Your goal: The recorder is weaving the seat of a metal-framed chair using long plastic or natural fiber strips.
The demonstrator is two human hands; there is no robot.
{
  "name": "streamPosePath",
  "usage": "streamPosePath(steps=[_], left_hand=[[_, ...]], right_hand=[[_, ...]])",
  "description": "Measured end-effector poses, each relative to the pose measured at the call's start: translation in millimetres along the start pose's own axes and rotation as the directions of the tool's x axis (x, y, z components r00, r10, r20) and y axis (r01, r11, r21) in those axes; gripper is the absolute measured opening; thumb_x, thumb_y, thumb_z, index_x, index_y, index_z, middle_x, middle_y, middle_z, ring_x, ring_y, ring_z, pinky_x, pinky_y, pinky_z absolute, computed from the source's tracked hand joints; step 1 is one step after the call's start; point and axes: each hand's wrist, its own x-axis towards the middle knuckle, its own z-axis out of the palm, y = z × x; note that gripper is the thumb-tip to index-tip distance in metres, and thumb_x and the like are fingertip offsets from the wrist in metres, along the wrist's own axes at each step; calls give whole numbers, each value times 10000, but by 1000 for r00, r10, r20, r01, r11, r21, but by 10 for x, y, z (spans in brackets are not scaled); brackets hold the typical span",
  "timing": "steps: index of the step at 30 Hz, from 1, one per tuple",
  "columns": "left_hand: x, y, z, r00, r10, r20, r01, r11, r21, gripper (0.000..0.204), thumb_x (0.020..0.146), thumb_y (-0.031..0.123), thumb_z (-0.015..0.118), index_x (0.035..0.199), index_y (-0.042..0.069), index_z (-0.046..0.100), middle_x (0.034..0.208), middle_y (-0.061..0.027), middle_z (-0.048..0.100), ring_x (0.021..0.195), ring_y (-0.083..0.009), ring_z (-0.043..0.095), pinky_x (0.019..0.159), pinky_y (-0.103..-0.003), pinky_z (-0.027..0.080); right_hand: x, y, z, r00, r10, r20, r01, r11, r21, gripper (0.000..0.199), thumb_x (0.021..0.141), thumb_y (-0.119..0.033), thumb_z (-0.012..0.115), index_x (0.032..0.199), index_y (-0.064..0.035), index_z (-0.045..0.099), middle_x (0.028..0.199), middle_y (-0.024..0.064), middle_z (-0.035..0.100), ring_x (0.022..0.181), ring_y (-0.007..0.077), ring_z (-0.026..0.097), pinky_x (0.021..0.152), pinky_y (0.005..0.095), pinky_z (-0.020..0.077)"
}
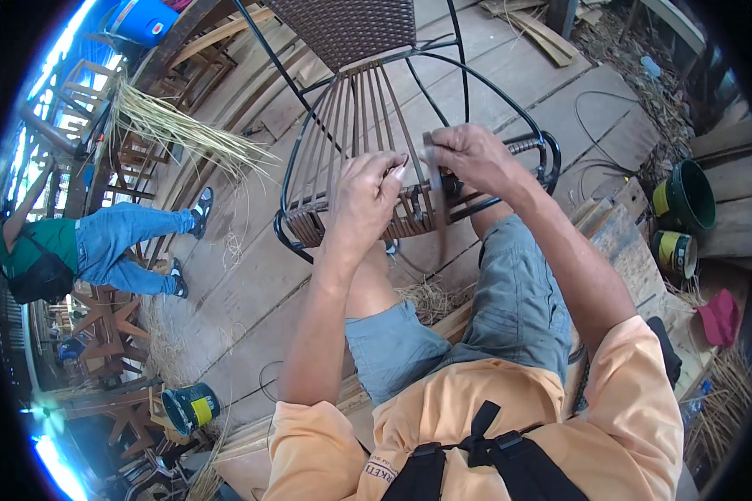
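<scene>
Black metal chair frame [510, 92] is tipped over on the plank floor [251, 275], just ahead of the knees, w/ brown rattan strips [368, 117] fanned across its hoop. Woven brown panel [342, 25] is seen at the frame's far end, toward the floor's far edge.

Left hand [366, 200] is curled at the near rim of the frame, fingers closed on the strip ends; exact pinch can't be told. Right hand [472, 159] is closed around one upright strip [433, 179] at the rim, thumb side facing the left hand. Both hands are close together, nearly touching, over the lower weave band [409, 219].

Loose pale straw bundle [184, 129] is laid on the floor's left side, well apart from the frame. A 2nd person in a green top and blue jeans [117, 242] is sat at the left edge. Green buckets [685, 196] are stood at the right edge, one small blue-green bucket [190, 407] near the lower-left corner. Red cloth [718, 317] is lying by the right edge. Blue drum [142, 18] is at the top-left corner.
</scene>
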Motion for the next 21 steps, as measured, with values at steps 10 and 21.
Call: streamPosePath(steps=[10, 21], left_hand=[[38, -12, 10, 960, 234, 152, -240, 971, 19, 171, 817, 153, 562, 947, 54, 611, 1025, -131, 568, 945, -314, 523, 827, -400, 395], [156, -124, 66, 908, 352, 227, -331, 935, -124, 150, 774, 141, 603, 892, 49, 618, 878, -97, 589, 873, -293, 547, 791, -395, 414]], right_hand=[[-41, -30, 46, 999, 34, -24, -36, 995, -95, 284, 838, -275, 576, 772, 0, 605, 605, 175, 540, 549, 282, 533, 552, 382, 421], [-33, -25, 15, 999, 18, -35, -24, 986, -165, 285, 842, -277, 559, 774, -2, 594, 659, 199, 552, 625, 354, 548, 581, 412, 422]])
